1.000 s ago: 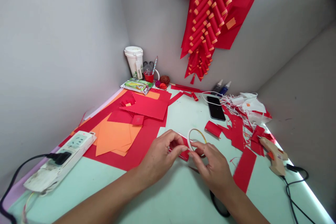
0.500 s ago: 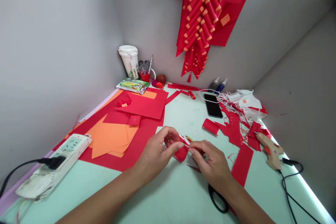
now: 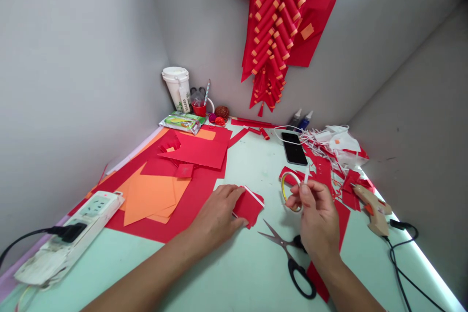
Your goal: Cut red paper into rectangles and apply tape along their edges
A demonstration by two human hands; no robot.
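My left hand (image 3: 220, 212) rests on the table, fingers and thumb curled round the left side of a small stack of red paper squares (image 3: 250, 207). Along the stack's upper right edge runs a white strip of tape (image 3: 255, 195). Raised to the right, my right hand (image 3: 317, 214) grips a narrow roll of tape (image 3: 284, 186) with a yellow inner ring; a short white end sticks up above the thumb. Between the hands lie spread scissors (image 3: 281, 241) with black handles, touched by neither hand.
Red sheets (image 3: 204, 151) and orange paper (image 3: 149, 200) cover the left side, beside a power strip (image 3: 73, 234). At right lie a phone (image 3: 294, 148), red scraps (image 3: 323, 170) and a corded glue gun (image 3: 375, 209). A red paper firecracker string (image 3: 274, 24) hangs on the wall.
My hands have moved apart. The right hand went up and right with the tape roll, uncovering the scissors; the left lowered onto the red paper, where the white strip now lies along its edge.
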